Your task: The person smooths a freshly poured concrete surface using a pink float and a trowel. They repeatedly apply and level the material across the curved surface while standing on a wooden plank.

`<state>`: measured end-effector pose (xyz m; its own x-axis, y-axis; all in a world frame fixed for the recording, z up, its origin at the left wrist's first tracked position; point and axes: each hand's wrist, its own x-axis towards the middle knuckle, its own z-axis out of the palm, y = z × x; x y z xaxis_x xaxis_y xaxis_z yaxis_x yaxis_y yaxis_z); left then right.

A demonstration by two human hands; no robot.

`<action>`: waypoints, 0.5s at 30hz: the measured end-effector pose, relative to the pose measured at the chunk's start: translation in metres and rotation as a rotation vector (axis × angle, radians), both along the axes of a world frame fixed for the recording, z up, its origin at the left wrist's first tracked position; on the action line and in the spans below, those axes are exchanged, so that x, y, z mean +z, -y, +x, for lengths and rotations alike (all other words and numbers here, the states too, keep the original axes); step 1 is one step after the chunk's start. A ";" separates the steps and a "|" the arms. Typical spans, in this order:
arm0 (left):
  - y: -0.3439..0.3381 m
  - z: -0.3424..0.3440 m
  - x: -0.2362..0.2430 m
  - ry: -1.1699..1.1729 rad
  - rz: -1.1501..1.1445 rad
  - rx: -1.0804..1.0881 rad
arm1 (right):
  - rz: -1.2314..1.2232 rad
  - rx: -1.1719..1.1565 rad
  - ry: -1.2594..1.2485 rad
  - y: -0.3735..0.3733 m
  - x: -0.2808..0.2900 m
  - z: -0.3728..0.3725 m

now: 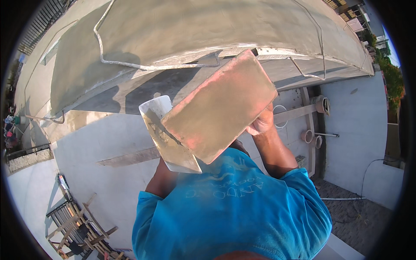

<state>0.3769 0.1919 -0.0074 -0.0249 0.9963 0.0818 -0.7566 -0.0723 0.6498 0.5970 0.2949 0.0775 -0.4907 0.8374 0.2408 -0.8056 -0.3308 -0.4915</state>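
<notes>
My right hand (262, 122) is closed at the underside of a rectangular plastering float (221, 106), near its right edge. The float is tilted, its broad face toward me, smeared with grey-brown cement over pink-red edges. Against its lower left edge lies a thin white scraper (157, 125) with wet mortar on its face. My left forearm (162, 178) runs up behind the scraper, which is held up in the air there. The left hand's fingers are hidden behind the scraper and float. Ahead of both tools is a freshly plastered grey surface (208, 26).
Bent metal rods (147, 67) stick out from the plastered ledge. A white wall (353, 130) stands at right, with pipe ends (307, 136) beside it. Far below are paving (346, 216) and, lower left, a wooden stack (80, 229).
</notes>
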 end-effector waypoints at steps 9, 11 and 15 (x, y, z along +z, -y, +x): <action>0.011 0.041 0.049 -0.853 -0.332 -0.011 | -0.157 0.387 -0.219 -0.019 -0.013 -0.037; 0.014 0.050 0.023 -0.723 -0.312 0.079 | -0.186 0.384 -0.173 -0.020 -0.014 -0.031; 0.026 0.062 -0.012 0.360 -0.140 0.198 | -0.109 0.489 -0.081 -0.018 0.004 -0.015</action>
<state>0.4390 0.1661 -0.0194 -0.2187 0.9704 -0.1025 -0.9174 -0.1686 0.3606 0.5822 0.3130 0.0817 -0.8152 0.5363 0.2186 -0.5776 -0.7249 -0.3754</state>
